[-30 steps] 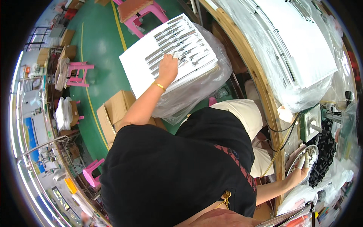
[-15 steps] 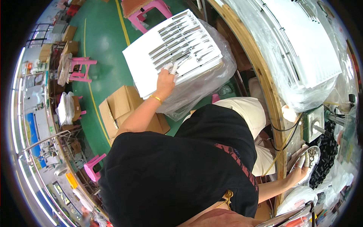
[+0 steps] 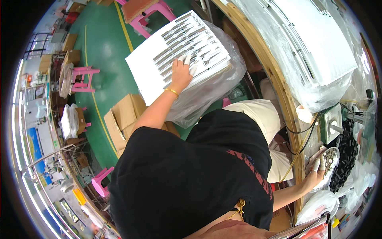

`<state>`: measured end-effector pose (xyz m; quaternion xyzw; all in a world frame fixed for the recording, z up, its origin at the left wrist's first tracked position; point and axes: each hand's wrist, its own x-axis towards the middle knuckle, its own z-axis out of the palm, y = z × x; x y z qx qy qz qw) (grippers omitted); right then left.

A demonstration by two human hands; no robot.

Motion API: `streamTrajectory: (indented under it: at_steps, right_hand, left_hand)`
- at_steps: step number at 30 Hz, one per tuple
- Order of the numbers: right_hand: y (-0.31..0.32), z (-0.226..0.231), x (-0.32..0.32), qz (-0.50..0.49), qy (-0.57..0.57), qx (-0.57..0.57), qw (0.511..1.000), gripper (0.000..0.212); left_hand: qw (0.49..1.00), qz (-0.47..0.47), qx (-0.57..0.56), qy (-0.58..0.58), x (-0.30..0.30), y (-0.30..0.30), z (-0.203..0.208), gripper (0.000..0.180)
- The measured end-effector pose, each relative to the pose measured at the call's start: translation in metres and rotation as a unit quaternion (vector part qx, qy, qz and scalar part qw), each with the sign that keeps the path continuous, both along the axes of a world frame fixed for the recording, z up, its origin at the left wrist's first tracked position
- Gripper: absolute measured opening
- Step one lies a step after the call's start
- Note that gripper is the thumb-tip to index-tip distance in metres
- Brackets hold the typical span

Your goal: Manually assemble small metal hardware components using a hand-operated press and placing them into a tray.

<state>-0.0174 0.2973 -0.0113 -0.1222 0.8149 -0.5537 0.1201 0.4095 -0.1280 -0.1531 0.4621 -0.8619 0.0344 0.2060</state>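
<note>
My left hand (image 3: 182, 73), with white covers on its fingertips, lies over rows of slim shiny metal pieces (image 3: 187, 32). These rest on a white sheet or tray (image 3: 141, 65) on top of a plastic-wrapped stack. Its fingers are stretched and spread among the pieces; I make out nothing gripped. On the right, my right hand (image 3: 315, 176), also with covered fingertips, reaches into a clear round dish (image 3: 333, 153) of small metal parts. Its fingers are drawn together at the parts, and whatever may be between them is too small to tell.
A wooden bench edge (image 3: 274, 75) curves along my right, with another white tray (image 3: 330, 59) of long rods on plastic. Black small parts (image 3: 345, 163) lie beyond the dish, near a green-sided machine (image 3: 331, 123). A cardboard box (image 3: 125, 117) and pink stools (image 3: 153, 18) stand on the green floor.
My left hand has moved slightly farther over the metal pieces and its fingers have spread. My right hand remains at the dish with its fingers shifted a little. The whole view has tilted slightly.
</note>
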Motion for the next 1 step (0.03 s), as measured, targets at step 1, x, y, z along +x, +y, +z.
streamTrajectory:
  at_steps: [1]
  right_hand:
    - [-0.0001, -0.0002, 0.0014, -0.004, -0.01, 0.001, 1.0, 0.026]
  left_hand:
    - [1.0, 0.013, 0.025, 0.011, -0.0016, -0.0036, -0.0063, 0.056]
